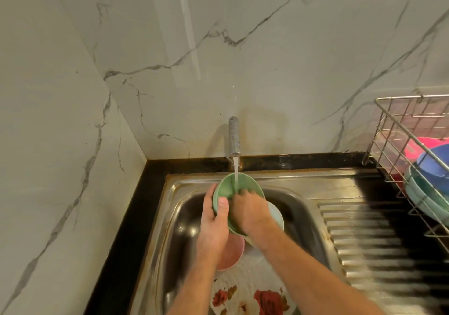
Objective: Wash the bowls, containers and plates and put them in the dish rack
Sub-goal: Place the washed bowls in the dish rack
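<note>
Rinsing the green bowl under the tap

Nearest me, a rose-patterned plate (252, 297) and a pink bowl (230, 254) are lying in the sink (303, 207). Just beyond, my left hand (215, 220) is gripping the green bowl (230, 185) by its rim, thumb inside, while my right hand (250, 210) is rubbing its inside, fingers curled against the wall. It is looking light, stiff and wet-slippery, so I am judging the rim the safest hold. Far right, the dish rack (401, 130) is holding washed pieces.
</note>
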